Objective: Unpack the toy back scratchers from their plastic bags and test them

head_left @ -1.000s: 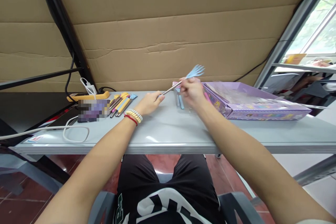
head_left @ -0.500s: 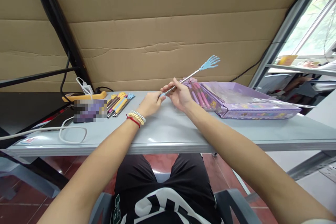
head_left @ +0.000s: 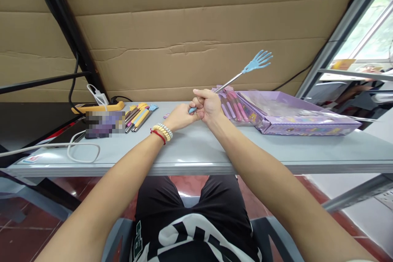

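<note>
A back scratcher with a light blue hand-shaped head and a thin metal rod slants up to the right above the table. My right hand is closed around its rod near the lower end. My left hand, with bracelets at the wrist, pinches the blue handle end beside it, and the two hands touch. To the left lies a row of several shorter back scratchers with yellow, pink and blue heads. Right of my hands, pink and purple ones rest in clear plastic wrapping.
A purple box with plastic film stands on the right of the grey table. At the left are a yellow power strip, a white cable and a blurred-out item. Cardboard walls the back.
My right hand has closed its fingers around the rod, which were looser before. The blue head has moved up and right, farther from my hands. The view has shifted slightly.
</note>
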The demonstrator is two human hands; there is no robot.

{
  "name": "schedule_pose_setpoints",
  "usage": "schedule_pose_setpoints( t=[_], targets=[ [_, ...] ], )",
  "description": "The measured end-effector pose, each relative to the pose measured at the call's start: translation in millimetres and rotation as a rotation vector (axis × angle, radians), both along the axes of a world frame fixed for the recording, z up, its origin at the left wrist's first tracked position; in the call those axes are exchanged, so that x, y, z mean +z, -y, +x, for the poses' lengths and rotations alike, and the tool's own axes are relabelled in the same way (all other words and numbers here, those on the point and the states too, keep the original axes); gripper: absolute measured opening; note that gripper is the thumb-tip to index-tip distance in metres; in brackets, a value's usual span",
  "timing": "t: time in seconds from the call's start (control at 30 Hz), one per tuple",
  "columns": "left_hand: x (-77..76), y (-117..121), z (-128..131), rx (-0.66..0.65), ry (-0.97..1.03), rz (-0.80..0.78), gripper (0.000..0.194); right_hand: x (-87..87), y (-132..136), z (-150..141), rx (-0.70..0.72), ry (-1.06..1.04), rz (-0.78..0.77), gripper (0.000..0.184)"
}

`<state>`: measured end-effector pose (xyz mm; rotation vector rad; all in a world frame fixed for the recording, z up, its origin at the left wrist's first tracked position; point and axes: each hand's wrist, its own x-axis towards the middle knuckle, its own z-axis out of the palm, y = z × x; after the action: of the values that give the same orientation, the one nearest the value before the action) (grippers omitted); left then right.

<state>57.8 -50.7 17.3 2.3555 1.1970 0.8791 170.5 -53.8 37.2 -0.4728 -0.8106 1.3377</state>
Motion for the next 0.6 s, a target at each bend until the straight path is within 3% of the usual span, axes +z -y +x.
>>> schedule_pose_setpoints(
  t=[0.27, 0.47, 0.6],
  targets=[
    [0.9, -0.6, 6.9, 0.208, -0.128, 0.076, 0.051, 5.6, 2.2, -0.6, -0.188, -0.073, -0.001, 0.048],
    [4.0, 8.5, 15.4, 0.153, -0.086, 0.129, 0.060, 14.4, -0.7, 16.8, -0.225, -0.103, 0.047, 0.050],
    [0.1, 8.2, 12.1, 0.108, -0.077, 0.162, 0.058, 9.0, -2.5, 22.4, -0.152, -0.083, 0.083, 0.050]
  ],
)
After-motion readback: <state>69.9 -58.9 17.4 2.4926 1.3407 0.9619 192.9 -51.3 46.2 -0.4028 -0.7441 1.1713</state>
